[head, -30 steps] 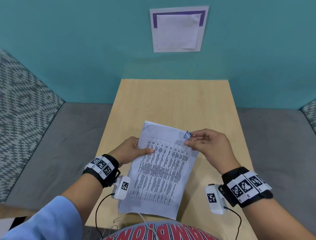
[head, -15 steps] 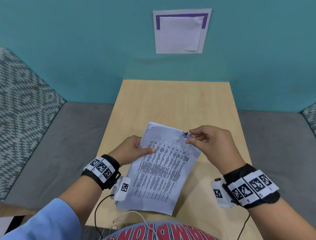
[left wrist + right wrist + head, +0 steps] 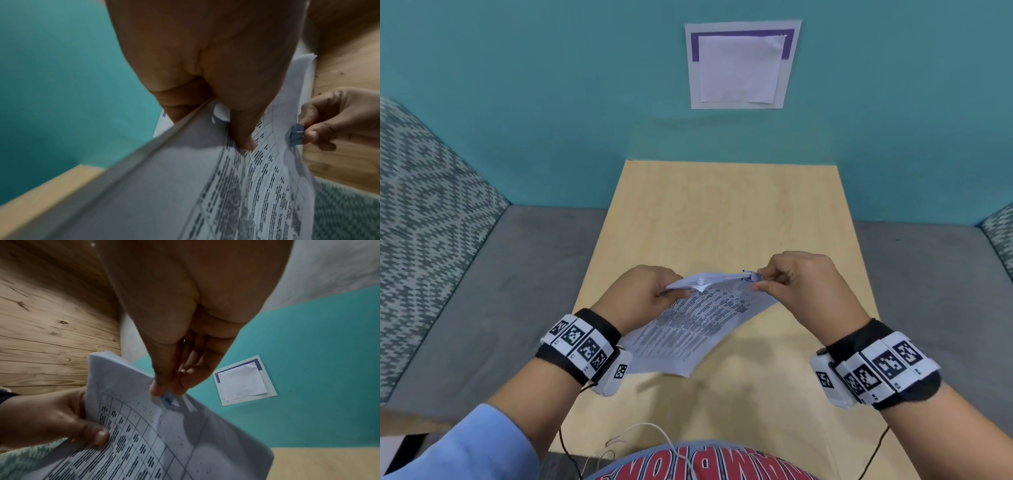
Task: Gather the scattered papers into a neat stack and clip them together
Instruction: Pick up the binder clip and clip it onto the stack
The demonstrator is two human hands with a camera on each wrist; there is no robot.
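White printed paper, one stack (image 3: 695, 325), sheets gathered and edges roughly flush; sheet count not readable, only a thin bundle of edges visible in the left wrist view. Stack is lifted off the table (image 3: 722, 212), tilted, its far edge raised toward 12 o'clock and its near corner hanging toward 6 o'clock.

Clip: one small metallic binder clip (image 3: 297, 135), sitting at the stack's far right corner, about 1 o'clock from the stack's middle. Its mouth appears to be over the paper edge; whether it is fully seated cannot be told from these views.

Right hand (image 3: 801, 287): thumb and forefinger pinched together on the clip, remaining fingers curled under. Left hand (image 3: 640, 298): thumb on the printed face, fingers curled beneath, clamping the stack's left edge near 10 o'clock.

Step in hand, by my reading: gathering is done; clipping is under way. Next move likely calls for pushing the clip fully onto the corner while the left hand keeps the sheets aligned, then letting the clip bite and checking no sheet has slipped out.

Count: stacks 1, clips 1, hands 2, wrist-worn cameras 2.

Surroundings: light wood table; teal wall at 12 o'clock with one taped notice (image 3: 741, 65); grey seat (image 3: 482, 291) and patterned cushions at 9 and 3 o'clock.
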